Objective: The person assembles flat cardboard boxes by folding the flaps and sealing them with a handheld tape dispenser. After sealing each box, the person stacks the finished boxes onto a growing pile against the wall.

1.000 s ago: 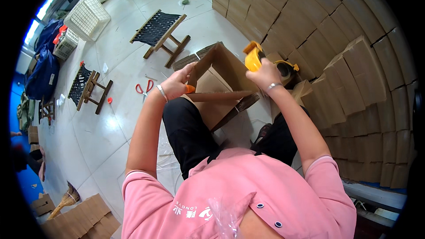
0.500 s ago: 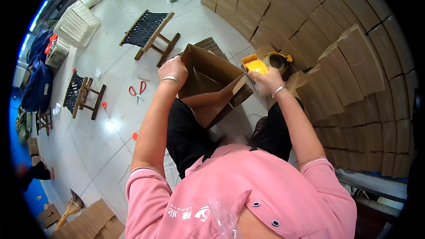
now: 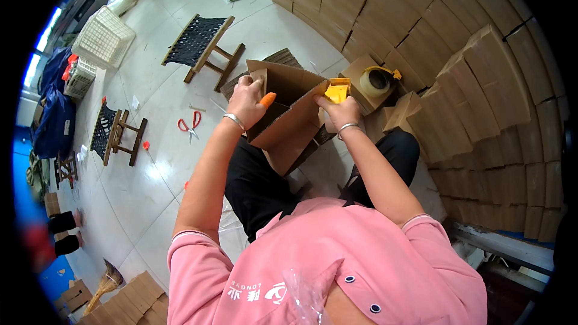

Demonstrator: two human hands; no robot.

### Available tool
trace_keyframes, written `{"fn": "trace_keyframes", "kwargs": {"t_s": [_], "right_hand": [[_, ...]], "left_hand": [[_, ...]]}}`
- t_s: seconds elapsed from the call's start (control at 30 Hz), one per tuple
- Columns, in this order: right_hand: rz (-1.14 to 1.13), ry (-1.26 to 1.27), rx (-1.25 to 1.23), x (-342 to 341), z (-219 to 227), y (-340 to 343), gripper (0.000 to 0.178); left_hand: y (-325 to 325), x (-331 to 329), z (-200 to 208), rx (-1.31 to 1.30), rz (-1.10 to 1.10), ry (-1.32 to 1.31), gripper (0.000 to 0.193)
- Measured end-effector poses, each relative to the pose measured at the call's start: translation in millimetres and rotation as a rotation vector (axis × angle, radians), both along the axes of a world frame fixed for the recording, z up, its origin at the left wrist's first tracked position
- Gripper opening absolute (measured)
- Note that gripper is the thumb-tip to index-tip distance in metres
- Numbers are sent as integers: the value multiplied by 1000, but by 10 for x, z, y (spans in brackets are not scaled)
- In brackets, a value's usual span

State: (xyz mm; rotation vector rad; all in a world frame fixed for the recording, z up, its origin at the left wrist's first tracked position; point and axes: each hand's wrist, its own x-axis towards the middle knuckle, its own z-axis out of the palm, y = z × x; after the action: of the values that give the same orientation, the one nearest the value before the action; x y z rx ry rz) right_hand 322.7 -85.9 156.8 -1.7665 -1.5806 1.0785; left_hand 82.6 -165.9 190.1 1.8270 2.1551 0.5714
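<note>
A seated person's left hand (image 3: 244, 105) (orange covering on the thumb) grips the left edge of an open cardboard box (image 3: 286, 129) near the knees (image 3: 402, 144); the right hand (image 3: 343, 112) holds a yellow tape dispenser (image 3: 338, 89) against its right edge.

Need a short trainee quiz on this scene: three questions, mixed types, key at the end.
1. The left hand touches:
A) a folding stool
B) a cardboard box
C) a plastic crate

2. True or false: the yellow tool is in the left hand.

3. Fill in: the scissors lie on the tiled floor and have ____ handles.

Key:
1. B
2. False; the right hand holds the yellow tool.
3. red
</note>
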Motion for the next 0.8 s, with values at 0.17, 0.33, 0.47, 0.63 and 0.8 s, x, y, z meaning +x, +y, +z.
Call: {"fn": "trace_keyframes", "kwargs": {"t_s": [0.17, 0.33, 0.47, 0.63, 0.8], "right_hand": [[-5, 422, -267, 148, -149, 104, 51], [104, 269, -207, 176, -109, 163, 54], [167, 183, -216, 150, 86, 50, 52], [140, -53, -76, 93, 30, -125, 62], [50, -315, -20, -82, 190, -210, 83]], "left_hand": [[-42, 187, 411, -223, -32, 167, 100], [21, 300, 529, -333, -59, 234, 126], [44, 343, 577, -379, -120, 280, 128], [49, 268, 434, -315, -199, 276, 118], [60, 339, 510, -355, -220, 311, 109]]}}
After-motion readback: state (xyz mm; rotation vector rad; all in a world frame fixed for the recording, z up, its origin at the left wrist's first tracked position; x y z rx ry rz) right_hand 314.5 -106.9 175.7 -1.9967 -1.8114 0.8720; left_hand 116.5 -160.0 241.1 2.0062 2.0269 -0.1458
